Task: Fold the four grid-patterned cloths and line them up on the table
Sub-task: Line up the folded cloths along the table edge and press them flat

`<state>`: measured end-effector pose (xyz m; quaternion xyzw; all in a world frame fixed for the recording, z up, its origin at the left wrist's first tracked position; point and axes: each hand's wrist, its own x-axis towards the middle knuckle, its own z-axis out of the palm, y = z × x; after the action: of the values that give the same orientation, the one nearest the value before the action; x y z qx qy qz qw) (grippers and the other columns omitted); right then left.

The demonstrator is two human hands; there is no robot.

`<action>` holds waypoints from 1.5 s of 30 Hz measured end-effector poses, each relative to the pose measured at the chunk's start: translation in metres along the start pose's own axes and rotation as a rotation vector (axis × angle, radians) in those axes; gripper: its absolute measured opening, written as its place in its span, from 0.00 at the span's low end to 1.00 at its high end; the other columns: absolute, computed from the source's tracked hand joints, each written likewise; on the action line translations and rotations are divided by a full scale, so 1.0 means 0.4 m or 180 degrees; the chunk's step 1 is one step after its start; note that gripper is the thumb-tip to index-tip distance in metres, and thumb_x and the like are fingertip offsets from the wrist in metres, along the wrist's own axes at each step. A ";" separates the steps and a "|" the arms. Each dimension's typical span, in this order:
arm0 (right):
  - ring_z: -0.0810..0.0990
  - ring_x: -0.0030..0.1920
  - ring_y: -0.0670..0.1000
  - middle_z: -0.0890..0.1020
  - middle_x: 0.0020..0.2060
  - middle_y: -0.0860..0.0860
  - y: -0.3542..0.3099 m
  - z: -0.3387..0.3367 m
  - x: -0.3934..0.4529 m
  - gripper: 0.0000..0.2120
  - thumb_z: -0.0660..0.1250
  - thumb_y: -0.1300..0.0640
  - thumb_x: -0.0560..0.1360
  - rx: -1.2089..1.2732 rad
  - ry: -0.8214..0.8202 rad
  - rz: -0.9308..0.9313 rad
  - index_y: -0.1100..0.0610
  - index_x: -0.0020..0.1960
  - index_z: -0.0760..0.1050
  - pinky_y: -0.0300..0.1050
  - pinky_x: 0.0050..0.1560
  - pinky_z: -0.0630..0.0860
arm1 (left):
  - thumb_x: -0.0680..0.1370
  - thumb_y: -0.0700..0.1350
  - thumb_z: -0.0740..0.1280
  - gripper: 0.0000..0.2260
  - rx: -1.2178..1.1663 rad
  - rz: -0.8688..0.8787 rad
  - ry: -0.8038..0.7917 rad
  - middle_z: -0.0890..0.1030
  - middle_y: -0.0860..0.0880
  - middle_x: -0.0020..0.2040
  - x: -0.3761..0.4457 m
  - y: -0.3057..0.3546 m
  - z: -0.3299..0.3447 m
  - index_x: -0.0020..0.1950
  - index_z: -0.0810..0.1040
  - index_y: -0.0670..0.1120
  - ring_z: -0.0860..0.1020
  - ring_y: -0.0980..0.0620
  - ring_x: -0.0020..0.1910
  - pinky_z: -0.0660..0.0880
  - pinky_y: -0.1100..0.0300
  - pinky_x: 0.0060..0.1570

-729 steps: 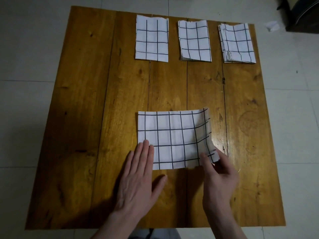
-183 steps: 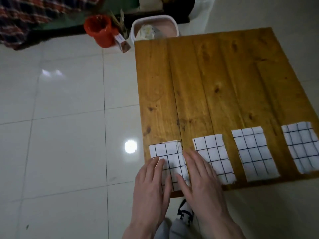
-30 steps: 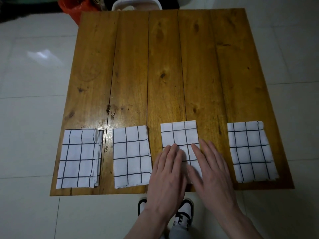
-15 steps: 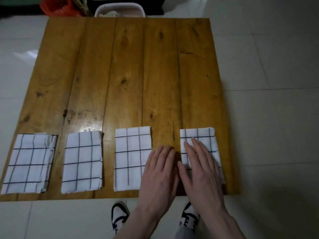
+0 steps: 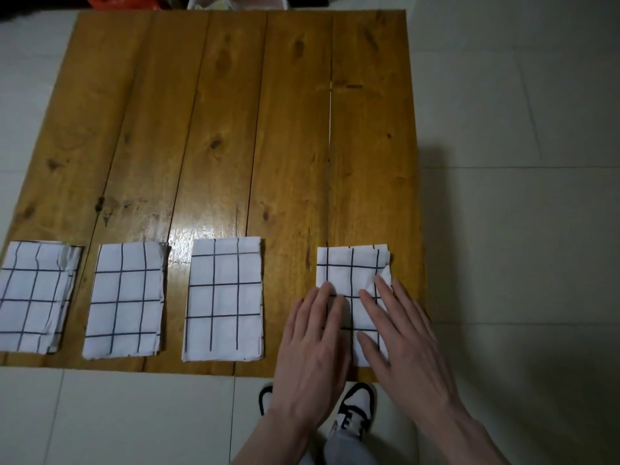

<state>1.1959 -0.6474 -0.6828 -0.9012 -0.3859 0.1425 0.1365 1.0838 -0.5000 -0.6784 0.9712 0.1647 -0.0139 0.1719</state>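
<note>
Four folded white cloths with black grid lines lie in a row along the near edge of the wooden table. From the left they are the first cloth, the second cloth, the third cloth and the fourth cloth near the table's right edge. My left hand lies flat with straight fingers on the fourth cloth's left side. My right hand lies flat on its right side. Both hands cover the cloth's lower half.
A white tub and a red bag stand on the floor beyond the table's far edge. Pale floor tiles surround the table. My black-and-white shoes stand just under the near edge.
Both hands have gone from the third cloth to the fourth cloth on the right. My left hand, which lay beside that cloth half a second ago, is now on it.
</note>
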 end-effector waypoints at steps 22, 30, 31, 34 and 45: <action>0.50 0.84 0.52 0.54 0.84 0.50 -0.101 0.040 0.062 0.31 0.52 0.41 0.84 -0.0303 0.0093 0.0026 0.51 0.84 0.56 0.55 0.79 0.61 | 0.84 0.49 0.66 0.27 -0.0081 -0.0191 0.0070 0.63 0.44 0.84 0.008 -0.090 -0.021 0.82 0.65 0.44 0.58 0.45 0.84 0.62 0.44 0.81; 0.54 0.83 0.52 0.56 0.84 0.50 -0.097 0.036 0.064 0.30 0.49 0.40 0.85 -0.0219 0.0115 0.0057 0.51 0.83 0.58 0.55 0.77 0.66 | 0.85 0.51 0.62 0.26 -0.0047 -0.0219 0.0132 0.64 0.44 0.83 0.007 -0.081 -0.021 0.82 0.65 0.45 0.59 0.45 0.83 0.55 0.47 0.83; 0.54 0.83 0.52 0.55 0.84 0.50 -0.097 0.035 0.064 0.31 0.50 0.40 0.85 -0.0183 0.0127 0.0078 0.51 0.84 0.57 0.55 0.77 0.66 | 0.84 0.51 0.62 0.26 -0.0046 -0.0233 0.0135 0.65 0.44 0.83 0.010 -0.079 -0.023 0.82 0.65 0.45 0.60 0.45 0.83 0.53 0.48 0.83; 0.55 0.83 0.52 0.52 0.85 0.50 -0.104 0.030 0.064 0.32 0.54 0.42 0.84 -0.0026 0.0168 0.0132 0.51 0.85 0.53 0.52 0.77 0.65 | 0.84 0.52 0.62 0.26 -0.0069 -0.0268 0.0173 0.66 0.44 0.82 0.014 -0.071 -0.025 0.81 0.66 0.46 0.61 0.45 0.82 0.56 0.47 0.82; 0.50 0.84 0.50 0.54 0.84 0.50 -0.113 -0.045 0.056 0.31 0.50 0.40 0.85 -0.0023 0.0275 0.0138 0.53 0.85 0.53 0.59 0.80 0.62 | 0.84 0.53 0.59 0.27 -0.0068 -0.0271 0.0246 0.67 0.44 0.82 0.016 -0.052 -0.091 0.82 0.65 0.45 0.63 0.45 0.82 0.63 0.43 0.80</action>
<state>1.1873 -0.6034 -0.6535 -0.9152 -0.3604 0.1050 0.1467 1.0820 -0.4671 -0.6514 0.9612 0.2124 0.0181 0.1750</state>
